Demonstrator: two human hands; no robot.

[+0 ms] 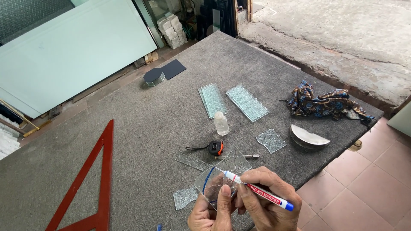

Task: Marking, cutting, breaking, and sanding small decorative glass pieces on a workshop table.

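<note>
My left hand (209,211) pinches a small clear patterned glass piece (214,183) at its near edge, lifted just above the grey felt table (141,128). A curved blue line runs along the piece's left rim. My right hand (267,201) grips a white marker (257,191) with a blue cap end and red band; its tip rests on the glass near the top edge.
Two ribbed glass rectangles (233,100), a small clear bottle (221,123), a tape measure (216,147), glass offcuts (271,140), a half-round metal piece (308,137) and a patterned cloth (325,103) lie ahead. A red triangle square (96,179) lies left. The table edge drops to tiles at right.
</note>
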